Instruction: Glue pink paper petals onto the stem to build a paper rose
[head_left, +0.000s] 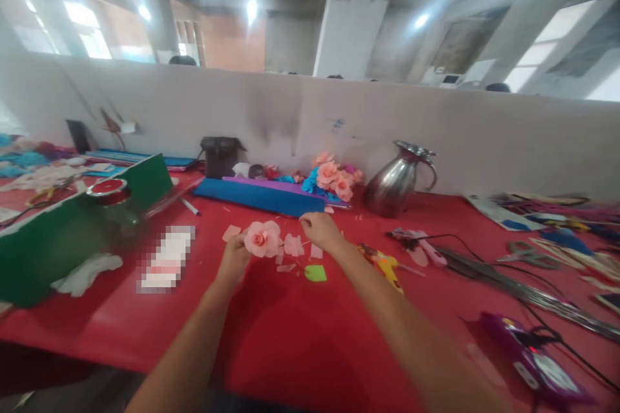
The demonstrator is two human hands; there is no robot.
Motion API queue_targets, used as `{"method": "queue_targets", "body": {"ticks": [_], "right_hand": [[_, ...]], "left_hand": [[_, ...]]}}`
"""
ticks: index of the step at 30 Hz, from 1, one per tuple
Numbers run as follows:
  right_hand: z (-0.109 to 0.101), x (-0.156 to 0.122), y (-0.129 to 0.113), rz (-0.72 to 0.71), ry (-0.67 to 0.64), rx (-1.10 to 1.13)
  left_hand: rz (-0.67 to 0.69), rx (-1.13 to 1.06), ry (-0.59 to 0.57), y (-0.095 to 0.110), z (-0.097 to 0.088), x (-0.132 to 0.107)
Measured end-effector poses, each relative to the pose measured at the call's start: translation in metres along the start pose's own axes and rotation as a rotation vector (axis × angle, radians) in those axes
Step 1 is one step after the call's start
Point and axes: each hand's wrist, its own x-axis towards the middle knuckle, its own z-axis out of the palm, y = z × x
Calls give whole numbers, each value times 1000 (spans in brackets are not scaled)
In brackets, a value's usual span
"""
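My left hand is closed around the base of a pink paper rose, holding it up over the red table. My right hand hovers just right of the flower with its fingers curled; what they pinch, if anything, is too blurred to name. Loose pink paper petals and a small green paper piece lie on the table below the hands. A yellow glue gun lies just right of my right forearm.
A steel jug stands at the back right, beside finished paper flowers and blue and purple paper rolls. A green box sits left. Scissors, wires and a purple device lie right. A grey partition wall runs behind.
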Motion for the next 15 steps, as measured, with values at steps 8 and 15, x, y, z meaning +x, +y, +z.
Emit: {"method": "queue_targets", "body": {"ticks": [8,15], "right_hand": [[34,55,-12,88,-171,-163],[31,62,-17,116,-215,-272]], "left_hand": [[-44,-49,-37,-7,-3,4],[-99,4,33,-2,1,4]]}}
